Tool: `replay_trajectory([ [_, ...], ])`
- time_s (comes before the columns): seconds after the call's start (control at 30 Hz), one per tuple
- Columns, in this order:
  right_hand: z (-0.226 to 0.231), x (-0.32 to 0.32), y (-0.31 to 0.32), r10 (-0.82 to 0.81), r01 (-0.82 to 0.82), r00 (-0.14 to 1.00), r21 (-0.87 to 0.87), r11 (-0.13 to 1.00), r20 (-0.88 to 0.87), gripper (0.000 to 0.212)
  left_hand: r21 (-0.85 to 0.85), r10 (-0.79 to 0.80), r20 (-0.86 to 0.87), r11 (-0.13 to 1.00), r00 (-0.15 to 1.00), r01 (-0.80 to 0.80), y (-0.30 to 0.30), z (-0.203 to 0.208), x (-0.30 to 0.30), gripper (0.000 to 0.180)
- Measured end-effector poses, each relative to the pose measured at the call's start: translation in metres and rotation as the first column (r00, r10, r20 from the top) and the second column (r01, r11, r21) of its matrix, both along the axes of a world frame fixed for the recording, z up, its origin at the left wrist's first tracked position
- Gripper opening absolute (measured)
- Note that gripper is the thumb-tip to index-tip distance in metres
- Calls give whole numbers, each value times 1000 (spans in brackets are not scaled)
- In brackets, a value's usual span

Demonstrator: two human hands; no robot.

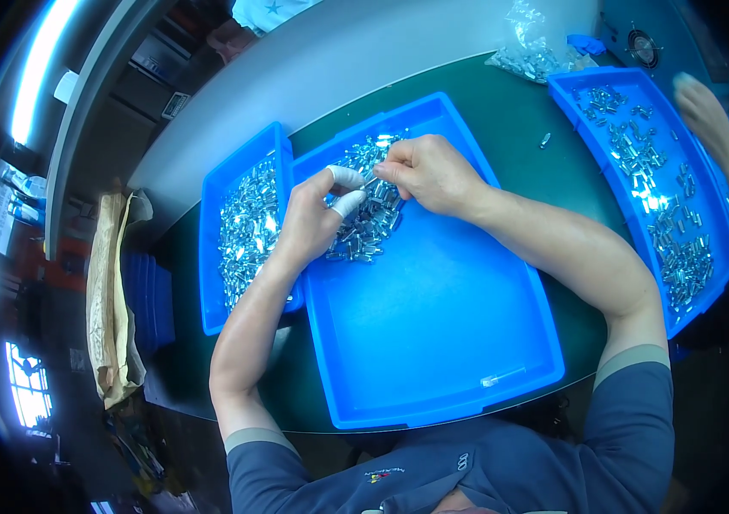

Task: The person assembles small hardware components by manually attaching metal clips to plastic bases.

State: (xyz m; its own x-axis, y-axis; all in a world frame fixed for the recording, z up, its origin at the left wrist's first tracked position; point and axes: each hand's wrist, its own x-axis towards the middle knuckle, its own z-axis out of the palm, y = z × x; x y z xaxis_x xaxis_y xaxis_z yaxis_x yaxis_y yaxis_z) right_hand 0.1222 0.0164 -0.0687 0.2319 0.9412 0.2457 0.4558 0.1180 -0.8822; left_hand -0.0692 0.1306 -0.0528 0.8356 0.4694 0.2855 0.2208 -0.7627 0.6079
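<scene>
Noting from my remote view: small metal piece lies right of the left hand; the right hand, nearer, pinches it, long axis seemingly left-right. Left grip: I cannot tell. Metal pile beneath, far-left in blue tray.

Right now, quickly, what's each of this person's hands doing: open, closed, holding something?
Left hand: curled, with white finger covers; whether it grips anything cannot be told.
Right hand: closed in a pinch, apparently on a small metal part.
</scene>
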Motion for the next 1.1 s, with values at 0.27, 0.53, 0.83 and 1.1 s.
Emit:
replay_trajectory([
  [0.27, -4, -1, 1, -90, 64, 975, 130, 989, 201, 38, 95, -3, 32, 996, 999, 0, -7, 0, 1, 19],
  [0.53, 3, -6, -2, 50, -50, 999, 29, 998, 1, 38, 98, 16, -5, 995, 1000, -16, -12, 13, -14, 17],
  [0.83, -8, 4, 7, 21, -8, 978, 62, 998, -207, 42, 571, 105, 29, 815, 994, -103, -1, 30, -32, 18],
  [1.1, -6, 4, 11, -13, 29, 981, 80, 996, -196, 41, 714, 425, -30, 642, 905, -277, 37, 26, -62, 21],
])
